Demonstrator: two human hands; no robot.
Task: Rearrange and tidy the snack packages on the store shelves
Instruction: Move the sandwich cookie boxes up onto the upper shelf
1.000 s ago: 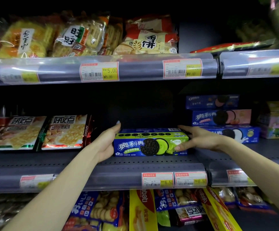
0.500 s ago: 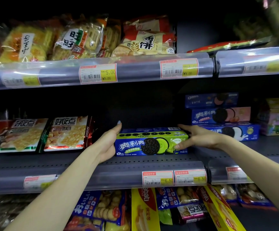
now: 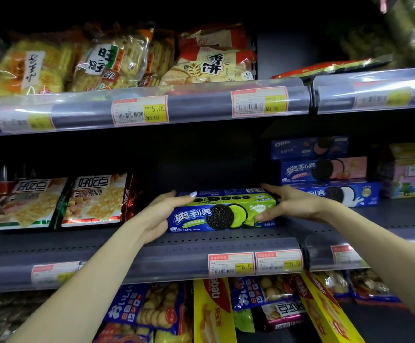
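Green cookie box [image 3: 222, 212] sits on the middle shelf [image 3: 176, 246], between the cracker bags [image 3: 95, 200] on its left and the stacked blue boxes [image 3: 325, 169] on its right. Your left hand [image 3: 163, 214] cups its left end, palm against the side, fingers curled over the top edge. Your right hand [image 3: 291, 203] reaches in from the right with forearm extended, thumb on the front face and fingers over the top, pinching that end.

A shop, at a snack aisle. Grey metal shelves [image 3: 196, 246] stand in tiers, each front edge carrying a clear strip with price tags [image 3: 140, 110] bearing barcodes and yuan prices. Above the tags lie cracker bags [image 3: 117, 58]; below them, stacked cookie boxes [image 3: 324, 169] and more biscuit packs [image 3: 149, 308].
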